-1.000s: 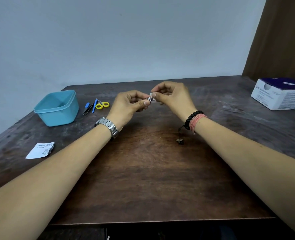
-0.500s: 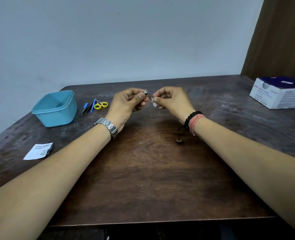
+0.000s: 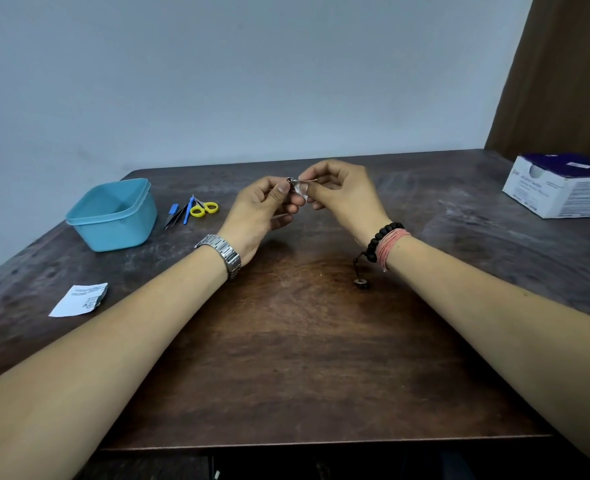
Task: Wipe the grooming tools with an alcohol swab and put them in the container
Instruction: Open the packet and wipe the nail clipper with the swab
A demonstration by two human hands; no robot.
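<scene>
Right of the blue container (image 3: 113, 216), the left hand (image 3: 259, 211) pinched a small metal tool (image 3: 291, 181), perhaps clippers; the right hand (image 3: 342, 194) pinched a swab (image 3: 301, 191) against it.

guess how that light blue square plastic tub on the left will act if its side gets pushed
The light blue square plastic tub probably slides, not tips: it sits low and wide on the flat wooden table. It looks thin-walled and holds nothing visible, so it is likely light. Its walls may flex slightly.
</scene>
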